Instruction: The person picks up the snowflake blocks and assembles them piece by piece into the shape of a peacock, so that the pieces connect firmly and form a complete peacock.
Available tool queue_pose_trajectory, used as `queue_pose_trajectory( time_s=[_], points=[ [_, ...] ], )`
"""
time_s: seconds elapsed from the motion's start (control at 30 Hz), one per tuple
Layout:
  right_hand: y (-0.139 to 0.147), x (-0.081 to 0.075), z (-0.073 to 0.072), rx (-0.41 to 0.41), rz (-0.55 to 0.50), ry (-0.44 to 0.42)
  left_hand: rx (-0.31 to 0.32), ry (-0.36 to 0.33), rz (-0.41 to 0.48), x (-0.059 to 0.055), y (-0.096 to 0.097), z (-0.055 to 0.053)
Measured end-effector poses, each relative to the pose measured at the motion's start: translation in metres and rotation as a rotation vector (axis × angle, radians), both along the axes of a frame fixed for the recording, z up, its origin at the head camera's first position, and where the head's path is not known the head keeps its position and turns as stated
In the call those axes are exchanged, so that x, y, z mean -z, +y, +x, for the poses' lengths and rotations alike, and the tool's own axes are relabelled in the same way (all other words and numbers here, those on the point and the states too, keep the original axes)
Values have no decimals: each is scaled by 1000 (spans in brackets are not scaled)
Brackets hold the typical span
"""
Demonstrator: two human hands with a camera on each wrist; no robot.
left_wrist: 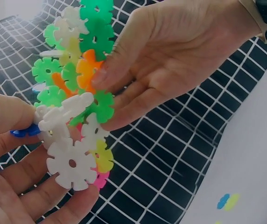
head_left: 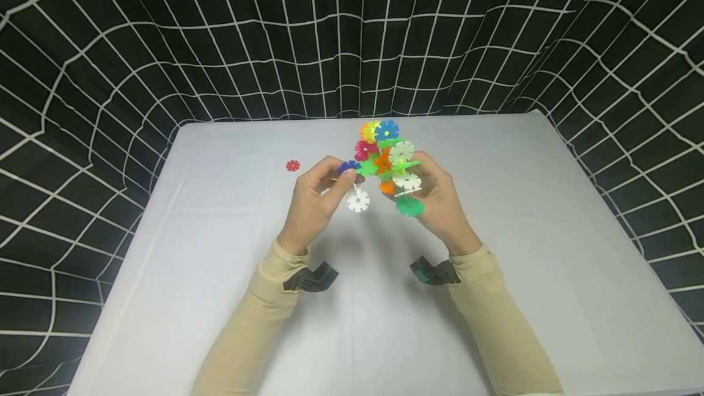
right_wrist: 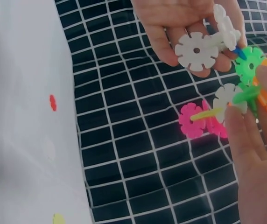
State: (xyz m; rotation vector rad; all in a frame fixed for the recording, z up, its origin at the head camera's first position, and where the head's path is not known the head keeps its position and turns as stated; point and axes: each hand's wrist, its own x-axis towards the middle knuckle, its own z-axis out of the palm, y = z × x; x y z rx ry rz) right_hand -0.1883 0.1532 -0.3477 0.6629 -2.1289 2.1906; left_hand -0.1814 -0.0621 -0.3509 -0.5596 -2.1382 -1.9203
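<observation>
A built-up cluster of notched plastic snowflake discs [head_left: 383, 162] in green, orange, white, pink, yellow and blue is held above the table between both hands. My right hand [head_left: 442, 206] grips it from the right, its thumb on an orange disc [left_wrist: 87, 70]. At the left side my left hand [head_left: 312, 203] pinches joined white discs [left_wrist: 72, 164] and a dark blue disc [head_left: 348, 166] between thumb and fingers. This blue disc lies against a green disc [right_wrist: 250, 65]; whether they interlock I cannot tell. Pink discs [right_wrist: 192, 122] stick out at the far side.
A loose red disc [head_left: 293, 165] lies on the white-covered table [head_left: 220, 249], left of my left hand. A blue disc [left_wrist: 223, 201] and a yellow disc [left_wrist: 232, 202] show in the left wrist view. Black curtain [head_left: 341, 35] with white grid lines surrounds the table's back and sides.
</observation>
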Motion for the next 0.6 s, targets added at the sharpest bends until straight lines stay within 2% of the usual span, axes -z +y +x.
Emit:
queue_pose_trajectory(
  time_s=[0.4, 0.6],
  points=[
    [0, 7, -4, -16, 20, 62, 53, -36, 5, 1, -2, -2],
    [-1, 7, -3, -1, 27, 54, 94, -79, 83, 1, -2, -1]
  ],
)
